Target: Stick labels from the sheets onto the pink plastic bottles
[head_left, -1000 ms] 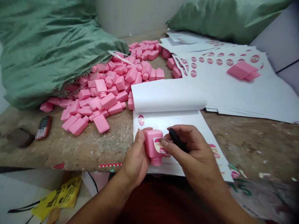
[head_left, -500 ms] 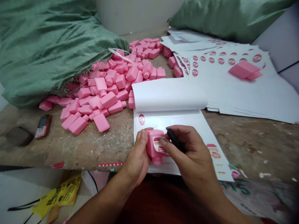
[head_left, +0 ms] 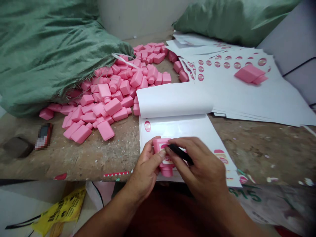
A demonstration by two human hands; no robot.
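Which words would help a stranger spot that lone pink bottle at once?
Find the white label sheets at the bench's upper right, below a green sack. Just under a row of round labels lies a pink bottle, the only one on those sheets, away from the heap of pink bottles on the left.

1. The bottle (head_left: 163,166) is bright pink, with a red-and-cream label.
2. The pen (head_left: 180,154) is black.
3. The heap of bottles (head_left: 111,105) is the same pink.
4. The sack (head_left: 49,56) is grey-green with a fine woven pattern.
5. The paper sheets (head_left: 247,95) are white, with rows of round pink-and-red stickers.
6. The bench (head_left: 74,161) is brown, blotched with pale stains.
7. The bag (head_left: 59,207) is yellow with black print.
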